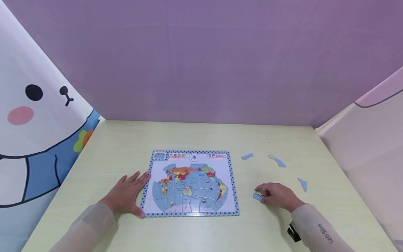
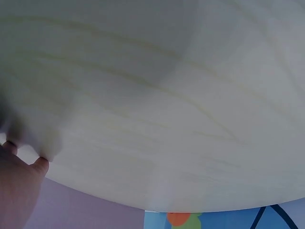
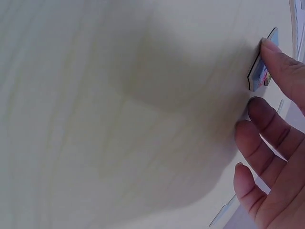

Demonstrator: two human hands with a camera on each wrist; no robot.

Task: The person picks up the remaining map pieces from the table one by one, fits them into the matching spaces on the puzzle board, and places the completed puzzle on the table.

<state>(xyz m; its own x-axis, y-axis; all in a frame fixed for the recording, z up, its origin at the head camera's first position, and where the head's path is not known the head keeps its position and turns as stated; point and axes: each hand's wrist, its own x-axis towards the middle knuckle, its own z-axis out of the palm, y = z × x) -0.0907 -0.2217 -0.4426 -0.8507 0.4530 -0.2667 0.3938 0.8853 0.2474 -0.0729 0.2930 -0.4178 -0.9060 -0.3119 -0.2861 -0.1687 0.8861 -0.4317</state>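
Observation:
A world-map jigsaw puzzle board with a blue dotted border lies flat on the table. Most of its map area is filled with fitted pieces, and pale gaps show along the map's top. My left hand lies with fingers spread at the board's left edge, thumb by the lower left corner. To the right of the board, my right hand pinches a blue puzzle piece with some yellow on it, low over the table. In the right wrist view the thumb presses that puzzle piece, tilted up on edge.
Three loose blue puzzle pieces lie right of the board: one near its upper right corner, a longer one and one farther right. A purple backdrop rises behind the table; printed cloth stands at the left.

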